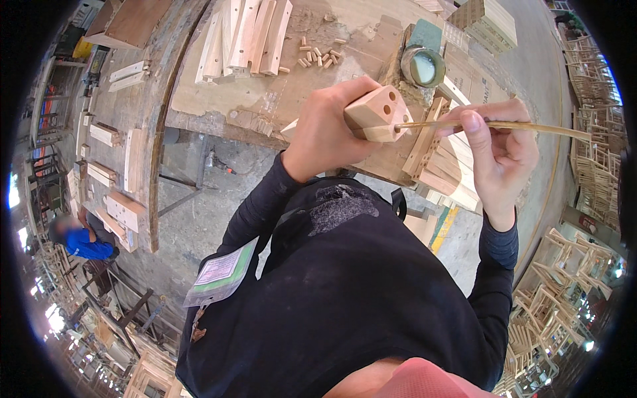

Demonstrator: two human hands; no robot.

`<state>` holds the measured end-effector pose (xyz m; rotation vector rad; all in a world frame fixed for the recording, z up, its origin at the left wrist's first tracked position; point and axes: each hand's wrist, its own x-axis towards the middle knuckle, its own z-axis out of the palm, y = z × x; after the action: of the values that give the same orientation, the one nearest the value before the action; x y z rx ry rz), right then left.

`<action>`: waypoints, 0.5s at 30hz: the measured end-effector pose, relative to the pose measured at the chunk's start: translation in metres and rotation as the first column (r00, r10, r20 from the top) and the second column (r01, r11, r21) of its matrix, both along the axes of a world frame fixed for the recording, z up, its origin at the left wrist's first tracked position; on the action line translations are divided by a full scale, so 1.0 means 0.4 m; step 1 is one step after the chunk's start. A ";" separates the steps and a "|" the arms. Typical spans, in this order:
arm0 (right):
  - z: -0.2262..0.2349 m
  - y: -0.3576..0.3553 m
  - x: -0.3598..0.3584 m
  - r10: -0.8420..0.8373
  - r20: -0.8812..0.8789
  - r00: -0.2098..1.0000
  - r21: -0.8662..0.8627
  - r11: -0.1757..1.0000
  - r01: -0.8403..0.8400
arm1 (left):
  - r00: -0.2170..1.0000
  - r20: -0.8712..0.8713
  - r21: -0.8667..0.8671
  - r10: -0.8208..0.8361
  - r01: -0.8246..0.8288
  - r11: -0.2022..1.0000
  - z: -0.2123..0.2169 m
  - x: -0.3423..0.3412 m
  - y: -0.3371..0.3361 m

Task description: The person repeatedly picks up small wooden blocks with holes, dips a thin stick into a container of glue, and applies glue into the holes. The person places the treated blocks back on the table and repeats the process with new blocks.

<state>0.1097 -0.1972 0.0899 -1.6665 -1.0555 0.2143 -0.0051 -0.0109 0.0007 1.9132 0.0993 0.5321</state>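
My left hand (328,126) is wrapped round a bundle of light wooden pieces (371,123), their drilled ends turned to the right. Several round holes show in those ends. Between thumb and fingers, my right hand (494,146) pinches a thin wooden stick (554,128). Its tip touches the drilled end at one of the holes. Beyond my hands stands a cup (410,75) with white liquid in it. Short wooden dowels (322,58) lie loose on the cardboard-covered bench (292,89). A row of drilled wooden pieces (245,36) is behind them.
More wooden pieces (451,176) are stacked below my right hand at the bench edge. Another bench (149,139) with wooden parts runs along the left. A person in a blue shirt (89,242) is at the far left. Chair frames (557,265) fill the right side.
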 end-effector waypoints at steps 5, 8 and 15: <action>0.025 -0.017 -0.006 0.038 0.121 0.992 -0.115 0.993 -0.024 | 1.000 0.004 -0.015 -0.004 0.004 1.000 -0.004 0.000 0.002; 0.016 -0.009 -0.009 0.006 -0.010 1.000 0.033 0.999 -0.005 | 1.000 0.001 -0.004 -0.009 0.009 1.000 -0.005 0.000 0.000; 0.017 -0.015 0.021 -0.040 -0.030 0.999 0.042 0.998 0.041 | 1.000 -0.017 -0.018 0.001 -0.002 1.000 -0.008 -0.001 0.006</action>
<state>0.1183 -0.2033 0.0968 -1.6407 -0.9966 0.1882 -0.0055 -0.0085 -0.0026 1.9007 0.1162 0.5141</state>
